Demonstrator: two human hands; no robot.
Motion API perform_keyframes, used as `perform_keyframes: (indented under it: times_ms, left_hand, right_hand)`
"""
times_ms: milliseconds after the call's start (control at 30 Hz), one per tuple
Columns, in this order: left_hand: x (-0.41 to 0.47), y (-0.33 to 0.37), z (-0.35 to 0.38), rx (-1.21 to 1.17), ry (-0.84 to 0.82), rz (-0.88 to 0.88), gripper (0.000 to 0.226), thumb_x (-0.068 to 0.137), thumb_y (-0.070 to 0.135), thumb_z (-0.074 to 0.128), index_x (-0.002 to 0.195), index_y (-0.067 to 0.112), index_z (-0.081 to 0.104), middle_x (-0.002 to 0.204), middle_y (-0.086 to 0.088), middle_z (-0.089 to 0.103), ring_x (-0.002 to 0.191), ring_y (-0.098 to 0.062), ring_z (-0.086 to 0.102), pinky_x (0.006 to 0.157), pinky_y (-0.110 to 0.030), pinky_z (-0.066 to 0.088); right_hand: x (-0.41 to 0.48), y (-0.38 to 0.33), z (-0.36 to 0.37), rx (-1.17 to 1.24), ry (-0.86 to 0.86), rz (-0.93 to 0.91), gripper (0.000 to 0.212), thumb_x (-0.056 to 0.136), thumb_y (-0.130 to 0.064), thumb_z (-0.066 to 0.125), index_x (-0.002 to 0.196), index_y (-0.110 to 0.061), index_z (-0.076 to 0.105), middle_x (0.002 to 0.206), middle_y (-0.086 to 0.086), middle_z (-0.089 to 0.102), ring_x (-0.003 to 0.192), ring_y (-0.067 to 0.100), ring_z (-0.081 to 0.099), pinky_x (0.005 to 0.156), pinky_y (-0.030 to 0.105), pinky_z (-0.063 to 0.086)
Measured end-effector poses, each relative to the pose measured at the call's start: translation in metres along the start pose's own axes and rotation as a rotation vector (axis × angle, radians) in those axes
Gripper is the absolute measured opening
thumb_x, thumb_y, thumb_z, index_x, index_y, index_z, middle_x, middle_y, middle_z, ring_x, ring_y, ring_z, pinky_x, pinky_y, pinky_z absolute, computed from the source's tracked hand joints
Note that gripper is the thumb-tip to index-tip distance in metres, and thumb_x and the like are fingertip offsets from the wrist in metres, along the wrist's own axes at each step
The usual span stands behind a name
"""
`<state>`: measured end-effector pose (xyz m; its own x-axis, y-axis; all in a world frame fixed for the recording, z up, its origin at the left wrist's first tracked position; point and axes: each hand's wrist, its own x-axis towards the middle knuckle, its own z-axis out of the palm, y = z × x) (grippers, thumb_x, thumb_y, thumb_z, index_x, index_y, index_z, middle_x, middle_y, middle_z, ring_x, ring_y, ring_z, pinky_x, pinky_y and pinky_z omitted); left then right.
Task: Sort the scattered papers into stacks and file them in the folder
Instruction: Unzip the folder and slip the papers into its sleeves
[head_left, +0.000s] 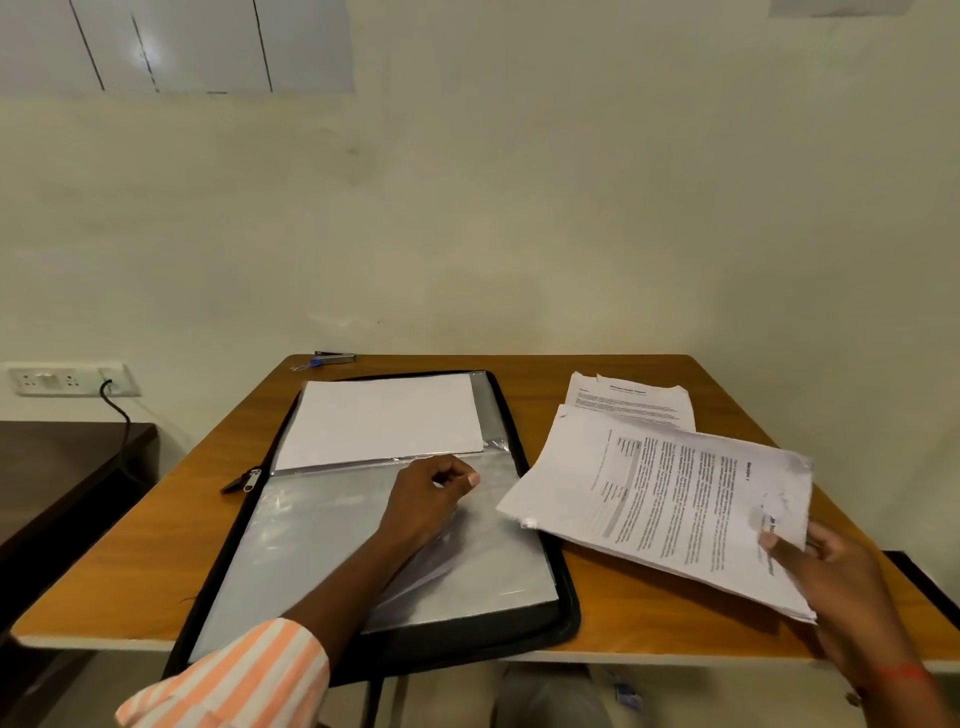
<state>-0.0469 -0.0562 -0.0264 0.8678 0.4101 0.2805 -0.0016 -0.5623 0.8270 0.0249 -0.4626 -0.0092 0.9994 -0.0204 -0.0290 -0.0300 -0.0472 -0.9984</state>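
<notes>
A black zip folder (563, 603) lies open on the wooden table (639, 618), showing clear plastic sleeves. Its far half holds a blank white sheet (382, 418). My left hand (428, 501) rests on the near half, its fingers curled and pinching the top edge of a clear sleeve (317, 540). My right hand (826, 577) grips a stack of printed papers (670, 499) by its near right corner, holding it just above the table to the right of the folder. A second pile of printed papers (631, 400) lies flat behind that stack.
A stapler (332, 357) sits at the table's far edge, by the wall. The folder's zip pull (244, 480) hangs out on the left. A dark side table (62, 467) stands to the left, below a wall socket (67, 379) with a black cable.
</notes>
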Motion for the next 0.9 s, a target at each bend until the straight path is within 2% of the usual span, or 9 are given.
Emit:
perform_keyframes:
  times_ms: [133,300,500,667,700,767,833,867,900]
  left_hand:
    - [0.0,0.011,0.002,0.119,-0.103,0.035,0.007,0.091,0.032,0.075,0.085,0.031,0.078,0.087,0.017,0.074,0.086,0.001,0.065,0.081,-0.021,0.052]
    - [-0.001,0.024,0.004,0.195,-0.093,0.062,0.009,0.093,0.031,0.073,0.089,0.026,0.08,0.09,0.016,0.074,0.085,-0.003,0.067,0.084,-0.023,0.053]
    - [0.006,0.034,0.0,0.255,-0.118,0.069,0.009,0.093,0.026,0.071,0.092,0.024,0.08,0.089,0.014,0.072,0.085,-0.003,0.064,0.084,-0.023,0.051]
    - [0.015,0.039,-0.007,0.017,0.002,-0.031,0.012,0.093,0.026,0.072,0.083,0.025,0.078,0.078,0.013,0.074,0.074,-0.003,0.067,0.067,-0.011,0.046]
    - [0.018,0.04,-0.009,-0.011,0.009,-0.038,0.012,0.093,0.026,0.073,0.082,0.024,0.078,0.078,0.012,0.075,0.073,-0.002,0.067,0.066,-0.011,0.046]
    - [0.023,0.041,-0.012,-0.034,0.018,-0.059,0.011,0.092,0.026,0.074,0.083,0.022,0.078,0.078,0.01,0.075,0.071,-0.002,0.066,0.065,-0.013,0.045]
    - [0.029,0.042,-0.013,-0.033,0.02,-0.072,0.01,0.092,0.026,0.074,0.085,0.021,0.078,0.08,0.01,0.075,0.074,-0.005,0.067,0.067,-0.015,0.045]
    - [0.031,0.041,-0.013,-0.034,0.019,-0.073,0.01,0.092,0.027,0.074,0.085,0.022,0.078,0.081,0.01,0.075,0.075,-0.006,0.068,0.068,-0.016,0.046]
    - [0.033,0.04,-0.014,-0.041,0.017,-0.074,0.011,0.092,0.028,0.074,0.084,0.022,0.079,0.08,0.009,0.075,0.076,-0.007,0.068,0.069,-0.018,0.048]
  right_hand:
    - [0.001,-0.014,-0.007,-0.049,-0.083,0.064,0.029,0.093,-0.003,0.067,0.12,-0.015,0.065,0.095,0.008,0.077,0.074,0.027,0.076,0.056,0.034,0.059]
    - [0.001,-0.028,-0.005,-0.028,-0.204,0.138,0.021,0.093,0.001,0.063,0.109,-0.013,0.065,0.091,0.01,0.078,0.075,0.027,0.077,0.055,0.033,0.059]
    - [0.008,-0.031,0.001,0.036,-0.247,0.239,0.028,0.093,0.004,0.061,0.119,-0.005,0.064,0.107,0.018,0.075,0.094,0.039,0.074,0.089,0.051,0.055]
    - [0.018,-0.032,-0.001,0.06,-0.233,0.258,0.029,0.091,0.006,0.062,0.119,-0.002,0.064,0.108,0.019,0.075,0.099,0.042,0.072,0.093,0.053,0.054]
    - [0.019,-0.032,0.0,0.057,-0.233,0.257,0.03,0.091,0.006,0.063,0.12,0.0,0.064,0.107,0.019,0.075,0.101,0.042,0.071,0.089,0.049,0.053]
    - [0.019,-0.037,0.0,0.04,-0.243,0.241,0.027,0.09,0.008,0.062,0.117,0.002,0.066,0.101,0.017,0.077,0.094,0.036,0.073,0.068,0.035,0.048]
    - [0.018,-0.042,0.002,0.012,-0.253,0.238,0.02,0.09,0.011,0.058,0.104,0.0,0.068,0.089,0.015,0.077,0.061,0.022,0.068,0.043,0.023,0.041]
    - [0.019,-0.043,0.002,0.002,-0.253,0.242,0.02,0.09,0.012,0.057,0.101,0.0,0.068,0.085,0.017,0.075,0.048,0.019,0.056,0.035,0.02,0.036]
    - [0.021,-0.044,0.003,-0.006,-0.253,0.247,0.02,0.091,0.012,0.056,0.101,0.001,0.069,0.084,0.021,0.072,0.043,0.018,0.045,0.031,0.019,0.033]
